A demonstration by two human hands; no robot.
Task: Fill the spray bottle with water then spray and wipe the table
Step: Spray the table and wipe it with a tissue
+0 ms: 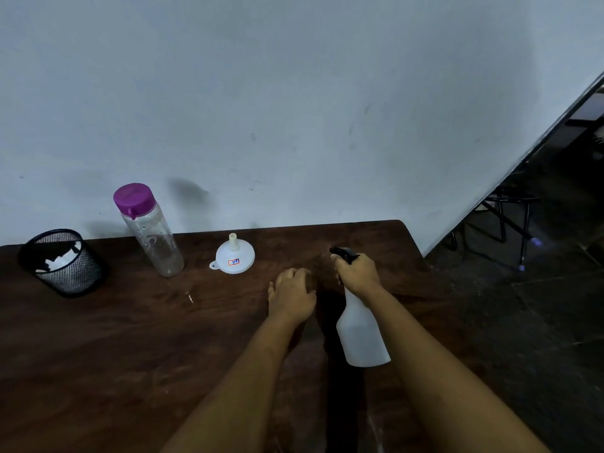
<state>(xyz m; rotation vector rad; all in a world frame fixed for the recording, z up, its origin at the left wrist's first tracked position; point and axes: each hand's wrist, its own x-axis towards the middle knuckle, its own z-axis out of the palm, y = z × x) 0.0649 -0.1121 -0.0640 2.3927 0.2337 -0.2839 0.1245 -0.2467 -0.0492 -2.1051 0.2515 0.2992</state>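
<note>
My right hand (358, 275) grips the neck of a white spray bottle (361, 335) with a black trigger head, held tilted above the dark wooden table (130, 338), nozzle pointing away towards the wall. A faint mist shows just ahead of the nozzle. My left hand (292, 295) rests palm down on the table just left of the bottle, fingers loosely curled, holding nothing I can see. A clear water bottle (152, 237) with a purple cap stands at the back left. A white funnel (234, 258) lies upside down beside it.
A black mesh cup (65, 263) with white paper inside stands at the far left. A small wet spot (189, 297) glints on the wood. The wall runs along the table's back edge. Dark floor and chair legs (510, 220) lie to the right.
</note>
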